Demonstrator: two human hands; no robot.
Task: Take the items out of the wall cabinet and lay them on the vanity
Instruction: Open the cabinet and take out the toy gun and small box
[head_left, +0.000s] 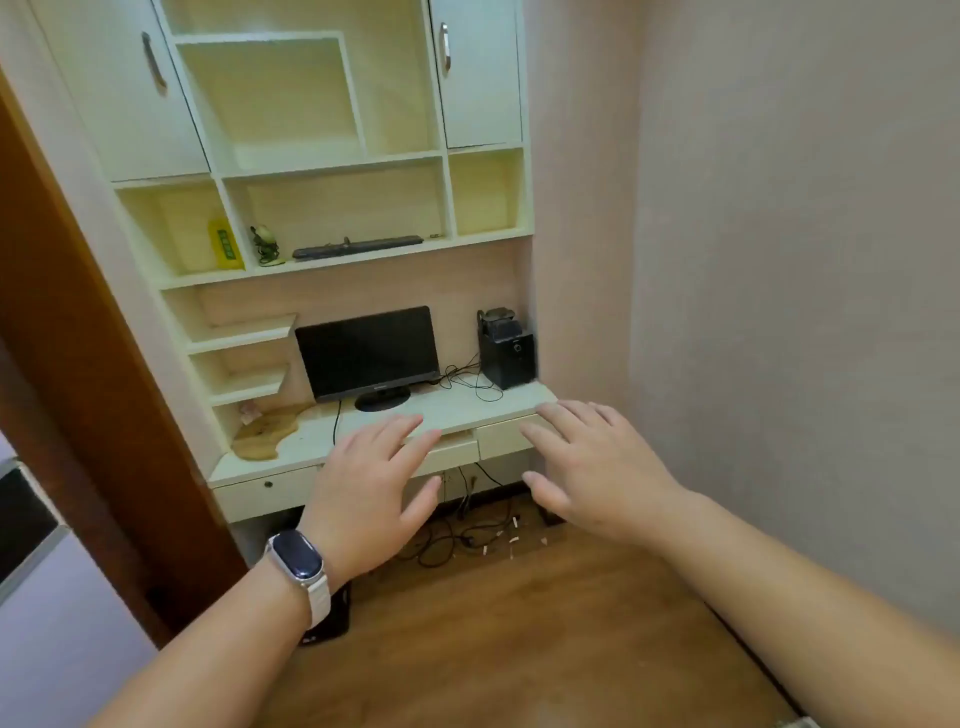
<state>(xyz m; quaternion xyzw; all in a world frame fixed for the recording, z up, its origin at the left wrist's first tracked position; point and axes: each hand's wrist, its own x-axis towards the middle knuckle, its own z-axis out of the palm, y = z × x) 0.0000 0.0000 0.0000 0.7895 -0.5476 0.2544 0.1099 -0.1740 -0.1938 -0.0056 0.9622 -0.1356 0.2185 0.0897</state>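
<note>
Both hands are flat and open, holding nothing: left hand, right hand, near the vanity. Far up, the wall cabinet shelf holds a yellow packet, a small blurry figure and a long dark bar. Its doors hide the rest.

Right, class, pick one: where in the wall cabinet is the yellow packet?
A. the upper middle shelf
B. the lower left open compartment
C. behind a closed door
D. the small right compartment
B: the yellow packet leans in the lower left open compartment, left of the long black bar in the next one.
</note>
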